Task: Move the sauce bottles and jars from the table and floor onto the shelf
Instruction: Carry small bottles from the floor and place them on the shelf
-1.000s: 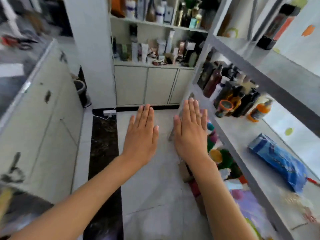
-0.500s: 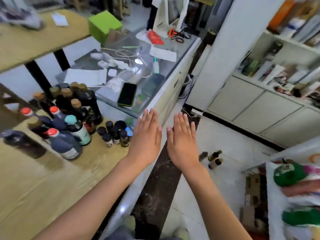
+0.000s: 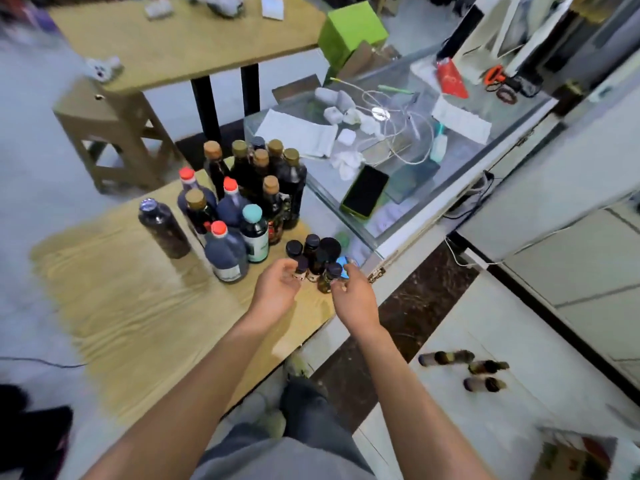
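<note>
Both hands reached a cluster of small dark jars (image 3: pixel 313 252) at the near corner of a wooden table (image 3: pixel 131 306). The left hand (image 3: pixel 277 289) curled its fingers beside one jar; the right hand (image 3: pixel 353 294) curled beside another. Blur hid whether either gripped. Tall sauce bottles (image 3: pixel 242 188) stood behind; three small bottles (image 3: pixel 467 368) lay on the floor.

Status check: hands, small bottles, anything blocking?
Both hands at small bottles, grip unclear. Tall bottles behind. Three bottles on floor.
</note>
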